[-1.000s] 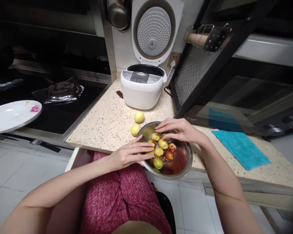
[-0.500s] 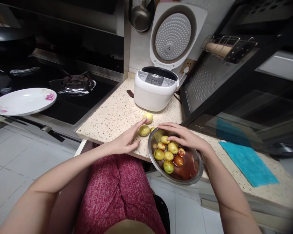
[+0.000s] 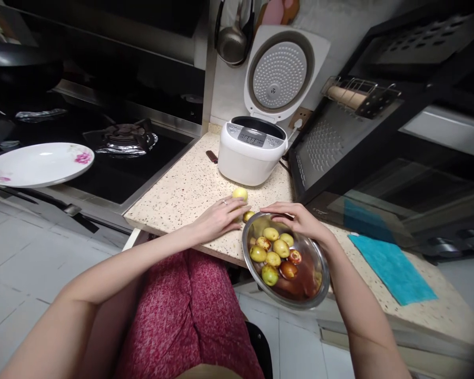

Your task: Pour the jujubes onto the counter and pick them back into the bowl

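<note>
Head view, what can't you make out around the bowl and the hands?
- Fruit under the left hand: its fingers cover it, so grip unclear.
- Bowl far rim: hidden under the right hand.
- Bowl bottom: dark liquid hides it.
- Cooker display: too small to read.

- Shiny metal bowl [image 3: 319,273], wet smooth-skinned fruit [image 3: 281,247] inside
- Speckled stone-look desk [image 3: 189,189], polished
- Glossy white plastic rice cooker [image 3: 253,158]
- Matt teal cloth [image 3: 391,268]
- Glazed white plate [image 3: 35,166]
</note>
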`<action>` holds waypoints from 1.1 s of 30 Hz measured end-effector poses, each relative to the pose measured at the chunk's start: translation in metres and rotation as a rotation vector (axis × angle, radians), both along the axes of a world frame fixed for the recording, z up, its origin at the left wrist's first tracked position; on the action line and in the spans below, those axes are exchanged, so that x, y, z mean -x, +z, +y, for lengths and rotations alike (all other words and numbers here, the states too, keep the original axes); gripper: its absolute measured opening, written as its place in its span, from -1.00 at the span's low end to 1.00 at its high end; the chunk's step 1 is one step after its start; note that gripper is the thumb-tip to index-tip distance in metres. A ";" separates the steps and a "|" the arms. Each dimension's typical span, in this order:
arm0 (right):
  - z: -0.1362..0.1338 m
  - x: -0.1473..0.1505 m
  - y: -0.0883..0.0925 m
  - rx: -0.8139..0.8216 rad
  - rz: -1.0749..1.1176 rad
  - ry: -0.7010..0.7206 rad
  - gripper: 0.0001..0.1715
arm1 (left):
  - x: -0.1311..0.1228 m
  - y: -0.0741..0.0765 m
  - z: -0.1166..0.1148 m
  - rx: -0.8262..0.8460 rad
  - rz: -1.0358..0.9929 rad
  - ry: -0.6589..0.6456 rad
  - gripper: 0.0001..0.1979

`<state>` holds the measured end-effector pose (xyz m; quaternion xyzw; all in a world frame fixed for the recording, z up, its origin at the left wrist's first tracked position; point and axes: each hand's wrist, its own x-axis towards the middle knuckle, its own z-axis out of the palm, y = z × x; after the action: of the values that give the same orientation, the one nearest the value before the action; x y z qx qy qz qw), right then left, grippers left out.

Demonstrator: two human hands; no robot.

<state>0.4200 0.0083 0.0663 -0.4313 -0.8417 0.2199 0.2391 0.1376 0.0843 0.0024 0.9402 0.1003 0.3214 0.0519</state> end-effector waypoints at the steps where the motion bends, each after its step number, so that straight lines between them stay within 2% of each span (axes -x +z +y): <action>1: 0.001 -0.002 0.001 0.003 0.006 0.002 -0.60 | -0.004 -0.002 0.001 -0.011 0.009 -0.014 -0.51; 6: 0.001 -0.010 0.002 0.038 0.019 0.021 -0.61 | -0.011 -0.005 0.001 -0.055 0.069 -0.034 -0.56; 11: 0.000 -0.010 -0.002 0.073 0.049 0.010 -0.61 | -0.008 0.000 -0.002 -0.040 0.065 -0.002 -0.65; 14: 0.000 -0.010 -0.003 0.112 0.096 0.022 -0.60 | -0.009 0.002 -0.003 -0.053 0.056 -0.029 -0.68; 19: 0.000 -0.009 -0.003 0.138 0.144 0.083 -0.62 | -0.009 0.001 -0.002 -0.059 0.067 -0.042 -0.65; 27: -0.001 -0.006 -0.003 0.154 0.165 0.074 -0.62 | -0.005 0.001 -0.003 -0.058 0.060 -0.042 -0.69; 30: -0.001 -0.006 -0.004 0.148 0.168 0.078 -0.62 | -0.002 0.002 -0.003 -0.004 0.013 -0.032 -0.67; 33: -0.001 -0.004 -0.005 0.128 0.172 0.064 -0.59 | 0.001 0.003 -0.004 0.121 -0.094 -0.005 -0.64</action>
<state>0.4241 0.0069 0.0614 -0.3981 -0.8157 0.3169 0.2753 0.1364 0.0806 0.0050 0.9195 0.1146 0.3583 0.1140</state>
